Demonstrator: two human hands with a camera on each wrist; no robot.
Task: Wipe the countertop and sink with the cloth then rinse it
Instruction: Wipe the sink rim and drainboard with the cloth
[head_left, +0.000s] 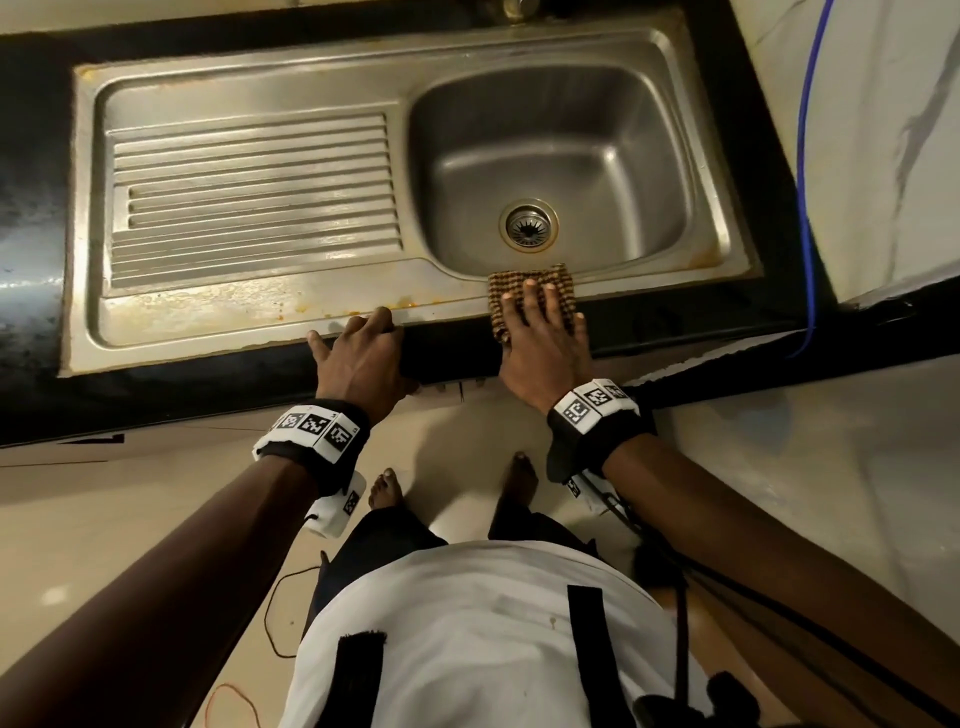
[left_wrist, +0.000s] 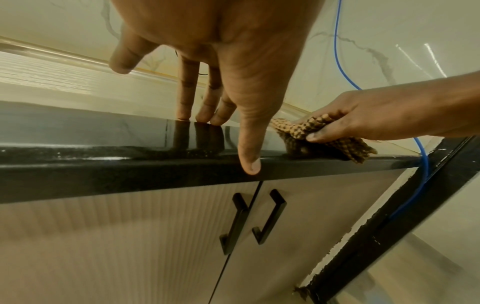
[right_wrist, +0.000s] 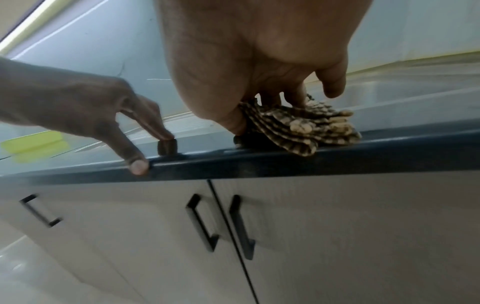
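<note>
Cloth (head_left: 524, 291), folded, on sink (head_left: 249, 322) front rim, pressed under our flat-fingered right hand (head_left: 543, 343); left hand (head_left: 363, 358), fingers extended, braces countertop (head_left: 447, 358) edge; we recommend firm, overlapping strokes.

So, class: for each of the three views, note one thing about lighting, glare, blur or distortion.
Head view: warm dim light, the sink rim bowed by the wide lens. Left wrist view: glossy countertop mirrors the left hand's fingertips. Right wrist view: bluish cast, cloth softly blurred.
</note>
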